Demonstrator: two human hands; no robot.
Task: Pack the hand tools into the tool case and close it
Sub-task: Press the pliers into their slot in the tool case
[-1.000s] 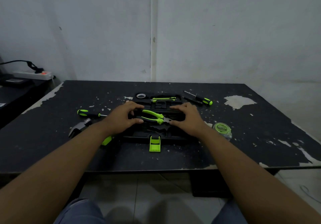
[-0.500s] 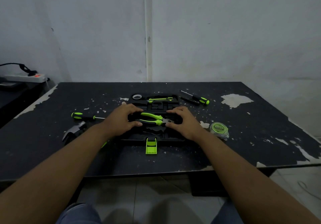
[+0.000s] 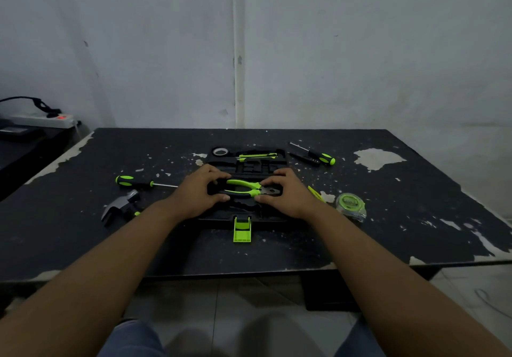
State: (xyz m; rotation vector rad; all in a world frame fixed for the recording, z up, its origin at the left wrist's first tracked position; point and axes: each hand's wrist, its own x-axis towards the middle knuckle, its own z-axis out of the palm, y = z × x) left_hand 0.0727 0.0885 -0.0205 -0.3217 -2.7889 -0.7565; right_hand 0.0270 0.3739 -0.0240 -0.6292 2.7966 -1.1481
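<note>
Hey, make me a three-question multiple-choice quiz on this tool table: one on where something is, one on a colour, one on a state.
1. Where is the tape measure relative to the tool case?
A) inside it
B) on the table, to its right
C) on the table, to its left

2. What colour is the latch on the case's near edge?
A) red
B) white
C) bright green

3. The pliers are:
A) gripped by the left hand and right hand over the case
B) lying untouched on the table
C) hanging on the wall

Answers: 1 B, it lies on the tabletop beyond the right hand; 2 C, the flap is plainly green; 3 A, fingers and thumbs of both hands curl round them.
</note>
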